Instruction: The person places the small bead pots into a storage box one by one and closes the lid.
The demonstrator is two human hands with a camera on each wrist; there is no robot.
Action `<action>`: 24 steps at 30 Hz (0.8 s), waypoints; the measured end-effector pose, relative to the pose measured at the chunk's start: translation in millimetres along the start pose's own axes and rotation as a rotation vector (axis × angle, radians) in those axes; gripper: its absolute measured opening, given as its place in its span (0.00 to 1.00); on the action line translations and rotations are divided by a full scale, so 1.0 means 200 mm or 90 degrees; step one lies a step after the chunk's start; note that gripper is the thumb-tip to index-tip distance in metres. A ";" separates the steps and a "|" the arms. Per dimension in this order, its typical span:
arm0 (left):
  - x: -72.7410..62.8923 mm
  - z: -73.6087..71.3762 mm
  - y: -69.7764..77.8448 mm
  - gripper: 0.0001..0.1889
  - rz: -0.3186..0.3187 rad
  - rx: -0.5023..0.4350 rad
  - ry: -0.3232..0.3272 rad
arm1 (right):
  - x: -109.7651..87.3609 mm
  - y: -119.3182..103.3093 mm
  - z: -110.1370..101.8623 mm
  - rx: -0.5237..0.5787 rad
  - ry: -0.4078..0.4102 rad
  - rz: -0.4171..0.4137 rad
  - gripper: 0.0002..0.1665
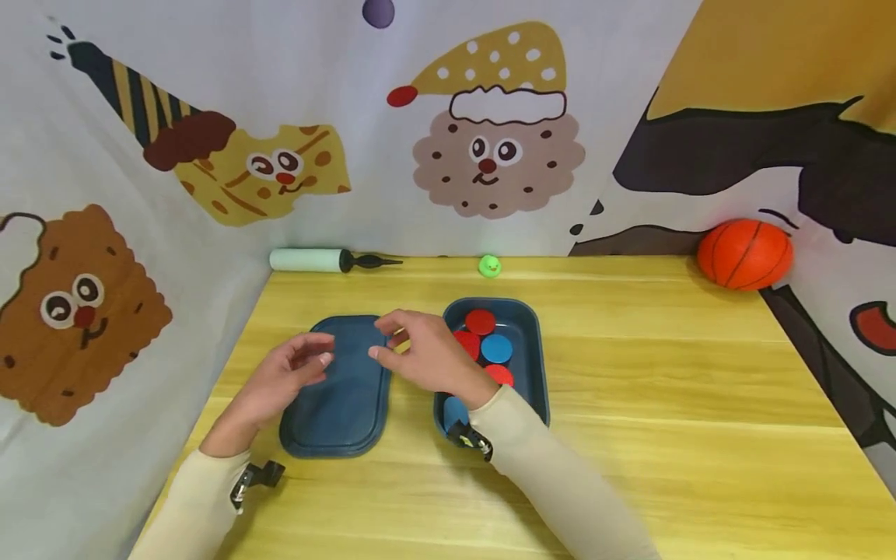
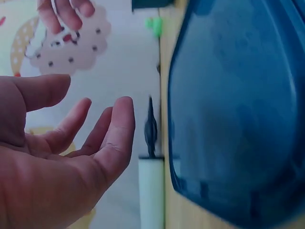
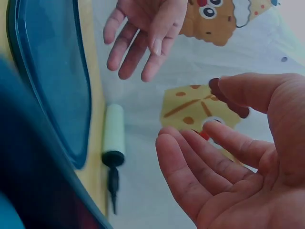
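Observation:
My left hand (image 1: 280, 381) hovers over the left edge of a flat dark-blue lid or shallow tray (image 1: 336, 408), fingers loosely bent and holding nothing. Facing it, my right hand (image 1: 430, 358) hangs in the air between that piece and a deeper dark-blue box (image 1: 540, 373). Thumb and fingers of the right hand (image 3: 233, 181) stand apart with nothing between them in the right wrist view. Inside the box lie several round discs, among them a red disc (image 1: 480, 322) and a blue disc (image 1: 497, 349). The right hand and forearm hide part of the box.
A pale-green hand pump (image 1: 308, 260) with a black nozzle lies along the back edge. Near it sits a small green rubber duck (image 1: 490, 267). An orange toy basketball (image 1: 745, 255) rests in the far right corner. Printed cloth (image 1: 378, 210) hangs behind the wooden table (image 1: 644, 373).

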State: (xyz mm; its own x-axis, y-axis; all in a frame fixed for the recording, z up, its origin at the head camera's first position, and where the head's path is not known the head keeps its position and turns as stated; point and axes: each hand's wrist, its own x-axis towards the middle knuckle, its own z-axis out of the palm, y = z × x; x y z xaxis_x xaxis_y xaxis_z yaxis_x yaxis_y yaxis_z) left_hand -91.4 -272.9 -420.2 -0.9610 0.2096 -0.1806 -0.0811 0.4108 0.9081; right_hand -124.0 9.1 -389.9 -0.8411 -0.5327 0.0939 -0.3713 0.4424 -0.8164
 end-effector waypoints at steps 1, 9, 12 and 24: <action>0.00 -0.02 -0.02 0.31 -0.002 0.004 0.001 | 0.00 0.00 0.02 0.000 0.000 0.004 0.26; 0.00 -0.16 -0.18 0.29 -0.024 0.061 0.018 | 0.01 -0.03 0.24 0.020 0.008 0.056 0.28; -0.01 -0.18 -0.21 0.30 -0.040 0.084 0.028 | -0.01 -0.04 0.32 0.059 0.038 0.094 0.30; -0.07 -0.17 -0.26 0.30 -0.100 0.110 0.022 | -0.05 0.02 0.65 0.082 0.211 0.130 0.34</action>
State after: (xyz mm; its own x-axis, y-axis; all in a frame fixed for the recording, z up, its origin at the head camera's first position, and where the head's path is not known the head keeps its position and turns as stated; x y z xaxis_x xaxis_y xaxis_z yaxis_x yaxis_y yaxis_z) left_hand -82.8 -328.4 -452.5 -0.9487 0.1021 -0.2993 -0.1869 0.5824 0.7911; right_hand -65.8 -77.5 -468.3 -0.9814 -0.1725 0.0843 -0.1494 0.4102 -0.8997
